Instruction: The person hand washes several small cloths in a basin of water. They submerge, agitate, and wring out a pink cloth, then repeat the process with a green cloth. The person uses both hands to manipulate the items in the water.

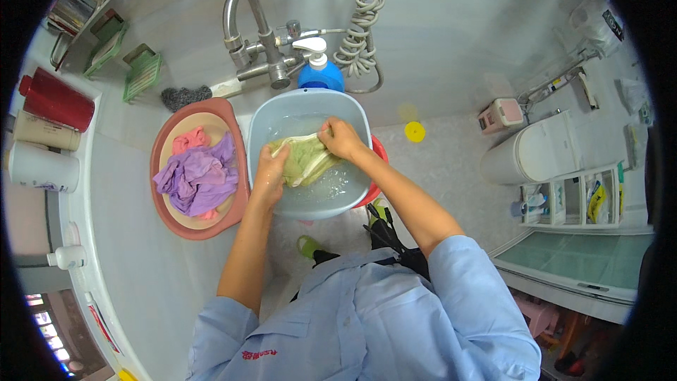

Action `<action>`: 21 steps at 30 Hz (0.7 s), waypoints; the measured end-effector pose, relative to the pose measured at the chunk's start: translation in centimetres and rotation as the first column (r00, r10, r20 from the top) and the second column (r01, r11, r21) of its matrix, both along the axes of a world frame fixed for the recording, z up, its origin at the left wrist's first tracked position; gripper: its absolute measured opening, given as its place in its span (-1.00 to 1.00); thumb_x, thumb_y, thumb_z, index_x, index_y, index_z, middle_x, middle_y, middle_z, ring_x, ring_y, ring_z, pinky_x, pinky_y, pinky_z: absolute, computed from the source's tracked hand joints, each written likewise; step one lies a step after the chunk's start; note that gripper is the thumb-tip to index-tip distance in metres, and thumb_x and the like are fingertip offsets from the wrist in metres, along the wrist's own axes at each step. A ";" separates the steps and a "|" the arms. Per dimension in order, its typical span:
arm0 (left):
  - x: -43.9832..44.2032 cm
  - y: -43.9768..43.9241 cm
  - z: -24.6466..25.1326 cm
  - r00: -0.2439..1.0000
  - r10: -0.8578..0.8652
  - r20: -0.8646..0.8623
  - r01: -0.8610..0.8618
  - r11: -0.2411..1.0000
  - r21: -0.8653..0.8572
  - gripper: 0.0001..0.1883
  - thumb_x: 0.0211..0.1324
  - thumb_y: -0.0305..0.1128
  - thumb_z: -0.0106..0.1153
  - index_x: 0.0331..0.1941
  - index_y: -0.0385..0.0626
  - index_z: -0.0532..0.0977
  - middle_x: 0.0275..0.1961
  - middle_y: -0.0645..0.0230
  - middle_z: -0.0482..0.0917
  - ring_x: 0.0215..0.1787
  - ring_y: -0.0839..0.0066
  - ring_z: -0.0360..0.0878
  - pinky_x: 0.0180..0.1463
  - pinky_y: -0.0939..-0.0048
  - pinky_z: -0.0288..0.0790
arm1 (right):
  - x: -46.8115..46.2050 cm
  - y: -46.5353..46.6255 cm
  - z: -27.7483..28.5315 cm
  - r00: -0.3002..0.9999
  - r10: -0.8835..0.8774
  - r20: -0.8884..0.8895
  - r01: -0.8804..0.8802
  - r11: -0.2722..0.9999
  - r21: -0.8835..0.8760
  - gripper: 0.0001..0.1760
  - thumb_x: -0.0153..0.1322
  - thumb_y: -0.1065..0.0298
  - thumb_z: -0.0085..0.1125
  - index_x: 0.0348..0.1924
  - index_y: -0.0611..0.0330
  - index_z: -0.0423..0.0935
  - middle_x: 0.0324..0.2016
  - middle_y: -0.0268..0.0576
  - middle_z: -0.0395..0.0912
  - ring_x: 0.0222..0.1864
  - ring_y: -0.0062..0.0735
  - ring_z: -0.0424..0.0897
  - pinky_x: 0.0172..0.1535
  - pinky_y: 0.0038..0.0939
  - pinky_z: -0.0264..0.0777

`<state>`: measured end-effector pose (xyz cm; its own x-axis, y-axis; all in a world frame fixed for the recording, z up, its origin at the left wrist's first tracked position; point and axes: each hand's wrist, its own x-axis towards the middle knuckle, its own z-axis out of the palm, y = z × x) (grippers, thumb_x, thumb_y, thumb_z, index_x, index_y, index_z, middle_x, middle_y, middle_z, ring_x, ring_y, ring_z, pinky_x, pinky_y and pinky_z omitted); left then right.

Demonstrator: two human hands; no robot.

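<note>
Both my hands hold a wet green cloth with pale edging over a light blue plastic basin of water. My left hand grips the cloth's left side, thumb on top. My right hand pinches its upper right edge. Left of the basin, purple and pink cloths lie in a brown-rimmed tub with a cream inside. A blue pump bottle with a white head stands just behind the basin, beside a metal faucet.
A red basin shows under the blue one's right side. Green soap racks hang on the wall, near a dark scouring pad. Bottles line the left ledge. At right are a white lidded bin, a shelf rack and a yellow disc.
</note>
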<state>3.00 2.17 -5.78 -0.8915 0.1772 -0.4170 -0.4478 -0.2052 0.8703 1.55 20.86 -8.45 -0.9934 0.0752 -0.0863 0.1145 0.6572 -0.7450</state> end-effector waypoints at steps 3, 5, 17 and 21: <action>0.2 -0.3 -2.6 0.952 -0.169 -0.254 0.035 0.888 -0.459 -0.58 0.12 -0.40 0.10 0.07 -0.17 0.30 -0.05 0.10 0.47 -0.07 0.17 0.50 0.04 0.23 0.38 | 1.2 -1.2 -0.7 0.997 0.038 0.071 -0.054 0.970 0.238 -0.55 0.27 0.25 0.17 -0.04 0.23 0.35 -0.15 0.19 0.42 -0.06 0.11 0.46 0.00 -0.09 0.35; 0.2 -0.3 -4.0 0.812 -0.403 -0.421 -0.115 0.598 -0.793 -0.51 0.04 -0.43 0.15 0.10 -0.10 0.29 -0.06 0.02 0.46 -0.06 0.06 0.48 0.04 0.16 0.36 | 2.3 -2.9 -0.6 0.997 -0.012 0.073 -0.017 0.917 0.397 -0.51 0.26 0.24 0.19 -0.02 0.23 0.31 -0.22 0.17 0.45 -0.11 0.08 0.50 -0.01 -0.09 0.37; -1.9 -1.8 -6.6 0.913 -0.212 -0.349 -0.116 0.686 -0.718 -0.64 0.22 -0.34 -0.06 0.03 -0.26 0.21 -0.19 -0.27 0.49 -0.11 -0.20 0.46 -0.06 0.04 0.33 | 0.2 -1.0 -2.9 0.940 -0.136 0.312 0.211 0.952 -0.220 -0.59 0.19 0.09 0.29 -0.33 0.30 0.55 -0.31 0.12 0.59 -0.26 -0.01 0.60 -0.19 -0.16 0.45; -2.9 -1.8 -5.9 0.937 -0.245 -0.248 -0.036 0.641 -0.767 -0.64 0.29 -0.25 -0.15 0.00 -0.30 0.20 -0.19 -0.28 0.49 -0.10 -0.21 0.45 -0.06 0.00 0.31 | -0.5 -0.5 -5.9 0.884 -0.215 0.415 0.411 0.780 -0.472 -0.63 0.25 0.13 0.27 -0.36 0.32 0.54 -0.51 -0.05 0.57 -0.43 -0.33 0.56 -0.31 -0.34 0.44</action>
<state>0.08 0.40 -11.69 -0.9864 0.0282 -0.1616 -0.1109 0.6116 0.7833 1.01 20.35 -14.30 -0.8283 0.2212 -0.5147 0.5369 0.0506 -0.8421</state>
